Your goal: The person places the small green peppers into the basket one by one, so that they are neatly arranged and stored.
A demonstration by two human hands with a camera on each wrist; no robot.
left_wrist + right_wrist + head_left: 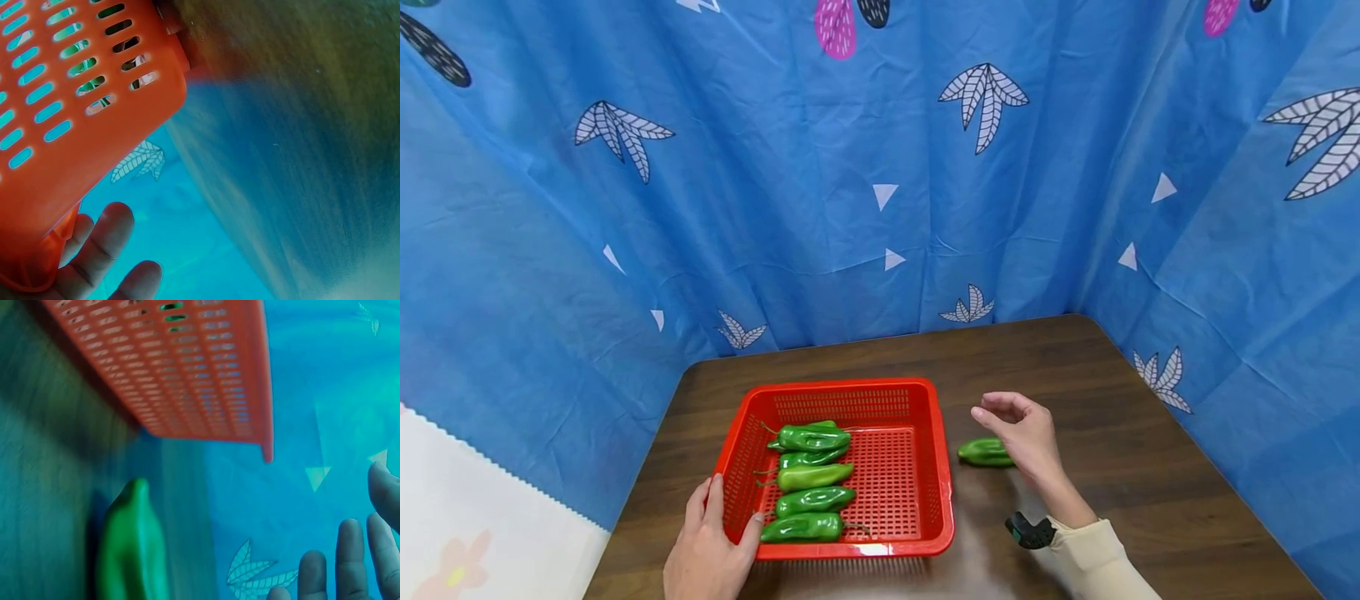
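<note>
A red plastic basket [934,467] with slotted walls stands on the table, with several green peppers [816,476] lying in rows in its left half. At its near left corner, my left hand [707,546] grips the rim, thumb on the front side and fingers along the left side. In the left wrist view, fingertips [115,228] show beside the basket's rim. To the right of the basket lies a single green pepper [985,452], partly hidden by my right hand [1026,437]. That hand hovers over it holding nothing, its fingers loosely bent and thumb apart.
The brown wooden table [1120,467] extends right of the basket. A blue patterned curtain [820,208] hangs around its back and sides. A black band [1030,531] sits on my right wrist. White cloth [490,500] is at the lower left.
</note>
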